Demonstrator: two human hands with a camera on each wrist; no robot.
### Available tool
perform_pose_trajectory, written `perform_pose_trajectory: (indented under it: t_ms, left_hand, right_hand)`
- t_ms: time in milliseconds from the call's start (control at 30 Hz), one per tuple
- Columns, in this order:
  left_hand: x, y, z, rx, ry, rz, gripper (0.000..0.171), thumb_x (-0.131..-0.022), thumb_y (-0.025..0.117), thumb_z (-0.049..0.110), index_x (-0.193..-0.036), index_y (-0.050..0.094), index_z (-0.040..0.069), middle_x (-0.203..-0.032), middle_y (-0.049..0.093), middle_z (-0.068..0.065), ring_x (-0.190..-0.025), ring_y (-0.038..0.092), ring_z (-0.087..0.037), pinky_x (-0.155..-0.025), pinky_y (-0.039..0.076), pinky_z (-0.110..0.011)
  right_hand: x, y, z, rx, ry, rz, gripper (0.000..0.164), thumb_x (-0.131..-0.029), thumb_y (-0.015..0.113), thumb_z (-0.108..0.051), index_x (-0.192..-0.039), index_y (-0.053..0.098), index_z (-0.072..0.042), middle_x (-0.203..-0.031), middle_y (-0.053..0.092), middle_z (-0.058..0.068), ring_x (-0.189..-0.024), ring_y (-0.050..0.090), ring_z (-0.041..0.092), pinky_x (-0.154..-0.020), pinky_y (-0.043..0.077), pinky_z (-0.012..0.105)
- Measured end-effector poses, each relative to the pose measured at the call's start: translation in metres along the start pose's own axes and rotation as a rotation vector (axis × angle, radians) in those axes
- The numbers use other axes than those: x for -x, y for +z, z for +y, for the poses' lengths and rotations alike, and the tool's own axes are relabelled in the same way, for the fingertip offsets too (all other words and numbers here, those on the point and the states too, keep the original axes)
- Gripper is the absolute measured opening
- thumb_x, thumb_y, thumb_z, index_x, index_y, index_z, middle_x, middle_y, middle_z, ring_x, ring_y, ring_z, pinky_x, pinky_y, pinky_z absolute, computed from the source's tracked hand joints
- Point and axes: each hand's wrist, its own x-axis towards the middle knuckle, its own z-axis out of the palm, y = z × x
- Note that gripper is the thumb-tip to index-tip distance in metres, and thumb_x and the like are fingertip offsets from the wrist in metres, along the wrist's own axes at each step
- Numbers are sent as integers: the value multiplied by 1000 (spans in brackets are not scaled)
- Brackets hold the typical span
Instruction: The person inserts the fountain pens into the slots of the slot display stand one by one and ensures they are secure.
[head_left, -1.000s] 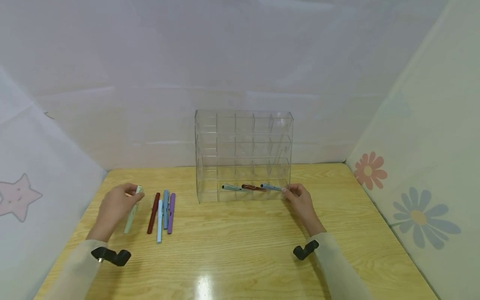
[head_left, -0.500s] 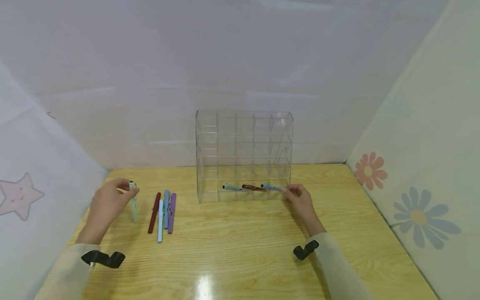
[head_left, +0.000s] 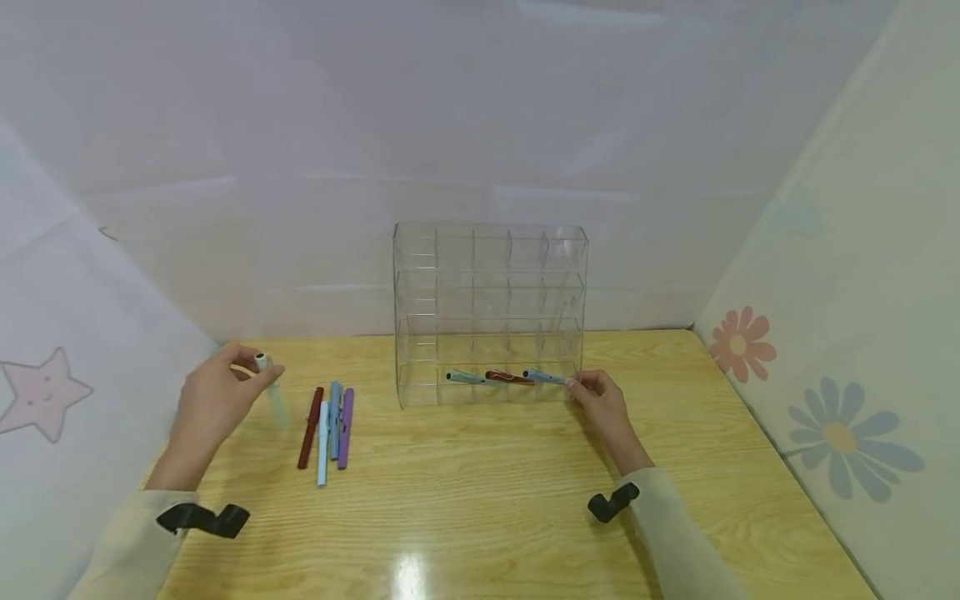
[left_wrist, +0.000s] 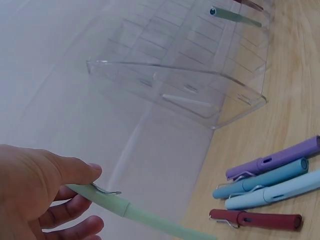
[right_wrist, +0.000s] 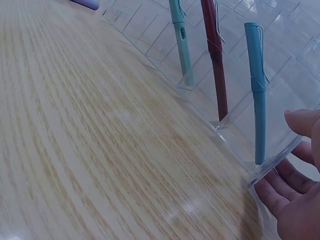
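A light green pen point(left_wrist: 125, 207), with a metal clip, is pinched between the thumb and fingers of my left hand point(head_left: 213, 404). It hangs above the table with its capped end up. A clear rack with rows of compartments point(head_left: 491, 317) stands at the back middle. My right hand point(head_left: 606, 412) holds the rack's lower right edge, its thumb point(right_wrist: 302, 122) on one side and fingers on the other. In the rack's bottom row lean a pale green pen point(right_wrist: 180, 45), a dark red pen point(right_wrist: 215, 65) and a blue pen point(right_wrist: 256, 90), each in a separate compartment.
Right of my left hand, a dark red pen point(head_left: 311, 429), a light blue pen point(head_left: 322, 446), a blue pen point(head_left: 334, 421) and a purple pen point(head_left: 346, 429) lie side by side on the wooden table point(head_left: 480, 500). White cloth point(head_left: 480, 108) surrounds the table's back and sides.
My left hand has raised the light green pen from the table, tipping it more upright with its lower end swinging right. My right hand stays at the rack's edge.
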Motion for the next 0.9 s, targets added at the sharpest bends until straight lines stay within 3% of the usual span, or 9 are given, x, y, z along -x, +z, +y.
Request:
perform_pose_trajectory:
  t_ms: [333, 600, 900]
  left_hand:
    - [1, -1, 25, 61, 31, -4, 58, -105, 67, 47, -133, 62, -3, -121, 66, -23, -99, 68, -37, -59, 50, -31]
    - [0, 2, 40, 90, 82, 30, 42, -104, 70, 40, -123, 66, 3, -111, 68, -19, -84, 65, -24, -55, 50, -29]
    - [4, 3, 60, 104, 79, -4, 45, -105, 67, 47, -124, 63, 6, -119, 69, -21, -83, 65, -25, -53, 48, -32]
  right_hand:
    - [0, 0, 2, 8, -11, 2, 40, -106, 69, -32, -133, 59, -3, -125, 68, 7, -104, 64, 11, -93, 56, 25]
    - [1, -1, 0, 10, 6, -8, 43, -106, 68, -36, -135, 58, -5, -133, 66, 12, -121, 66, 27, -97, 56, 27]
    - [1, 0, 2, 24, -3, -7, 41, -106, 68, -33, -134, 59, -4, -130, 67, 12, -115, 67, 23, -96, 56, 28]
